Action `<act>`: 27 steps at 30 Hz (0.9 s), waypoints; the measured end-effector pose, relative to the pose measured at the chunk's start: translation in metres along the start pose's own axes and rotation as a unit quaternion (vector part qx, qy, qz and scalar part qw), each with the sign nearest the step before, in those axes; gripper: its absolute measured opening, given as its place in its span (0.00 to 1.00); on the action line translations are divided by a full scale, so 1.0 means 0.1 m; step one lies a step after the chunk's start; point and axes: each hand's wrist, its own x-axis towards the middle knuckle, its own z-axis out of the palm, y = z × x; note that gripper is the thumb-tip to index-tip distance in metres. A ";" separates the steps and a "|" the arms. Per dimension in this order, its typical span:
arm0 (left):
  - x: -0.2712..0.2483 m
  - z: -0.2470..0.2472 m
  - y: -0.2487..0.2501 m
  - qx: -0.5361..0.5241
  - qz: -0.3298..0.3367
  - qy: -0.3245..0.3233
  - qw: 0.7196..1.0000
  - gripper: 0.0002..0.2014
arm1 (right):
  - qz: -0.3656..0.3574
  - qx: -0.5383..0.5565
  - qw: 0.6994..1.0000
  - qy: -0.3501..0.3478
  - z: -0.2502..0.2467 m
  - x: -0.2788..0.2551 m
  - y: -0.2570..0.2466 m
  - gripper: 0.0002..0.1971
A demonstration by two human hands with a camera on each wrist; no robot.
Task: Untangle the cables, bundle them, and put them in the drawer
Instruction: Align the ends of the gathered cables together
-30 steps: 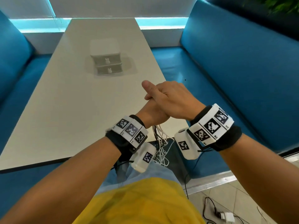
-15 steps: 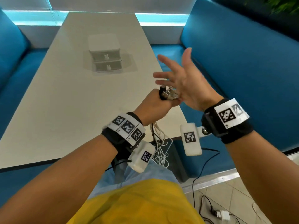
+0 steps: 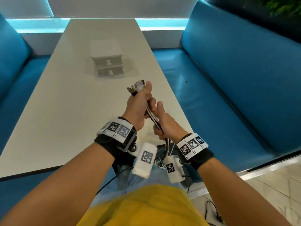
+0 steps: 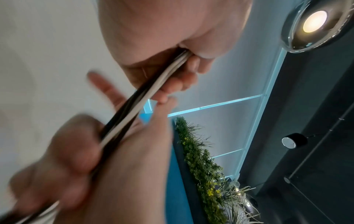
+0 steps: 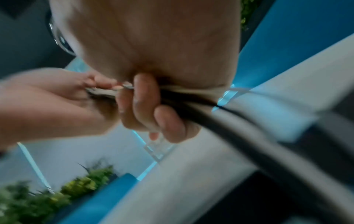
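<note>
we see the left hand (image 3: 138,108) at the centre of the head view, fist wrapped tight round the cables (image 3: 152,117) just under their plugs (image 3: 136,87), which stick up out of the top of the fist. the right hand (image 3: 164,126) sits just below and right of it, fingers curled round the same black and white bundle lower down; the two hands are almost touching. under the right hand the loose cable ends hang toward the lower middle of the frame, in front of the table edge. the small white drawer unit (image 3: 106,60) stands upper centre on the white table (image 3: 57,103), both drawers closed, well apart from the hands. blue bench seats (image 3: 236,66) fill the left and right sides. the right wrist view is blurred, yet shows fingers (image 5: 145,98) closed on the dark cables.
</note>
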 end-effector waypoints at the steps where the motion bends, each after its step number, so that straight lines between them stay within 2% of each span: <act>1: 0.02 -0.02 0.01 -0.002 0.007 -0.001 1.000 0.19 | 0.004 -0.029 0.999 0.013 -0.01 0.03 0.07 0.43; 3: 0.04 -0.04 0.00 -0.004 0.015 -0.004 1.000 0.15 | -0.001 -0.084 0.996 0.040 -0.02 0.08 0.16 0.42; 6: 0.06 -0.06 -0.05 -0.026 0.010 -0.008 1.000 0.13 | -0.046 -0.141 0.987 0.069 -0.05 0.12 0.19 0.23; 8: 0.07 -0.08 -0.07 -0.049 -0.008 -0.034 0.998 0.17 | -0.052 -0.153 0.985 0.067 -0.11 0.14 0.22 0.12; 9: 0.06 -0.09 -0.06 -0.054 -0.017 -0.049 0.997 0.19 | -0.047 -0.143 0.987 0.057 -0.16 0.14 0.22 0.11; 11: 0.04 -0.11 -0.05 -0.019 -0.024 -0.064 0.997 0.21 | -0.044 -0.098 0.992 0.060 -0.27 0.16 0.12 0.19; 14: 0.00 -0.12 -0.08 0.075 -0.020 -0.084 0.993 0.23 | -0.088 -0.019 0.991 0.101 -0.40 0.12 -0.38 0.18; 16: -0.03 -0.10 -0.09 0.117 -0.009 -0.095 0.989 0.20 | -0.142 -0.025 0.988 0.060 -0.41 0.05 -0.77 0.17; 18: -0.06 -0.05 -0.09 0.151 0.005 -0.090 0.984 0.16 | -0.172 -0.140 0.975 -0.002 -0.36 0.01 -1.06 0.21; 19: -0.05 -0.04 -0.08 0.170 0.011 -0.082 0.982 0.15 | -0.176 -0.229 0.957 -0.036 -0.31 0.00 -1.15 0.22; 21: -0.04 -0.03 -0.10 0.221 0.014 -0.049 0.974 0.15 | -0.167 -0.415 0.891 -0.081 -0.16 0.02 -1.21 0.18; 22: -0.03 -0.05 -0.11 0.251 0.016 -0.030 0.967 0.15 | -0.165 -0.473 0.862 -0.077 -0.09 0.04 -1.19 0.15; 23: -0.02 -0.06 -0.13 0.277 0.021 -0.015 0.961 0.15 | -0.165 -0.501 0.847 -0.062 -0.04 0.06 -1.16 0.16; 27: 0.03 -0.06 -0.12 0.287 0.042 0.006 0.957 0.17 | -0.182 -0.472 0.863 -0.004 0.07 0.07 -1.08 0.23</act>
